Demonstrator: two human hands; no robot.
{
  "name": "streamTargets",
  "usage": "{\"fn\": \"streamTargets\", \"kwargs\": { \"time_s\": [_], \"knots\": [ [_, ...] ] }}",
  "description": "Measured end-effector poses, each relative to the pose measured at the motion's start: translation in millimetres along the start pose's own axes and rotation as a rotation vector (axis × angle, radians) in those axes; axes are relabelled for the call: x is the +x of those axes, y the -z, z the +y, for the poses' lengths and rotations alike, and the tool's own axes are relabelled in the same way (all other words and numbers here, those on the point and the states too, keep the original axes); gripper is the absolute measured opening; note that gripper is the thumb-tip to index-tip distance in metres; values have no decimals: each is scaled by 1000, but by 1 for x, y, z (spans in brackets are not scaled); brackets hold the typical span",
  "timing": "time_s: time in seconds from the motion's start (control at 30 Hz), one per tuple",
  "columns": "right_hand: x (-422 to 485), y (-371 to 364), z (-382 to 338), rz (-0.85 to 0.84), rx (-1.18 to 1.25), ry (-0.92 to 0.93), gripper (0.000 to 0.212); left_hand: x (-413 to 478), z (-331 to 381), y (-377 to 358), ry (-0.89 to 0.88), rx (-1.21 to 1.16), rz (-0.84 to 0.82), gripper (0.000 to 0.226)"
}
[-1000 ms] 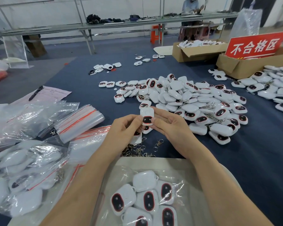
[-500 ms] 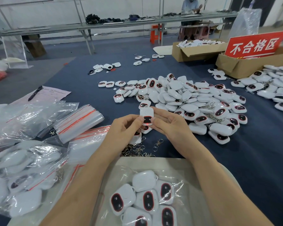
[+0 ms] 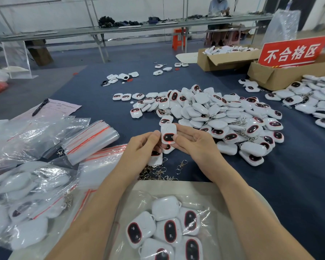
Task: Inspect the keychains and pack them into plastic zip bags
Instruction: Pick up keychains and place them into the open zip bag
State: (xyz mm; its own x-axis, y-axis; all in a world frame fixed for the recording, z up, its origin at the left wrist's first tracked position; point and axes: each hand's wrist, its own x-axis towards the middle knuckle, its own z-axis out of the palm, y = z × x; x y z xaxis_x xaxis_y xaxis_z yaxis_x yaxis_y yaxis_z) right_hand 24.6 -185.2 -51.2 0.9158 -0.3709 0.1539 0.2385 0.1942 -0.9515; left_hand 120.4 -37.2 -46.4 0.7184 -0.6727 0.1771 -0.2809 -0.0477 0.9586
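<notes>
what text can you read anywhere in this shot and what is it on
"不合格区": white characters on the red rectangular sign standing at the brown cardboard box.
Pink paper form under the black pen: print too small and blurred to read.
White plastic keychain with a dark oval window, held up, and the pile of matching keychains: no lettering readable.

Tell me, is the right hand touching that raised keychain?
Touching. In the head view the thumb of the right hand lies on the keychain, fingers wrapped behind it.
</notes>
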Motion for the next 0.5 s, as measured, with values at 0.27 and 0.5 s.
{"fn": "streamTargets", "kwargs": {
  "time_s": [0.27,0.5],
  "knots": [
    [0,0,1,-8,13,-17,28,0,1,0,-12,19,2,41],
    [-1,0,-2,-24,16,-17,31,-1,2,0,-12,26,5,42]
  ]
}}
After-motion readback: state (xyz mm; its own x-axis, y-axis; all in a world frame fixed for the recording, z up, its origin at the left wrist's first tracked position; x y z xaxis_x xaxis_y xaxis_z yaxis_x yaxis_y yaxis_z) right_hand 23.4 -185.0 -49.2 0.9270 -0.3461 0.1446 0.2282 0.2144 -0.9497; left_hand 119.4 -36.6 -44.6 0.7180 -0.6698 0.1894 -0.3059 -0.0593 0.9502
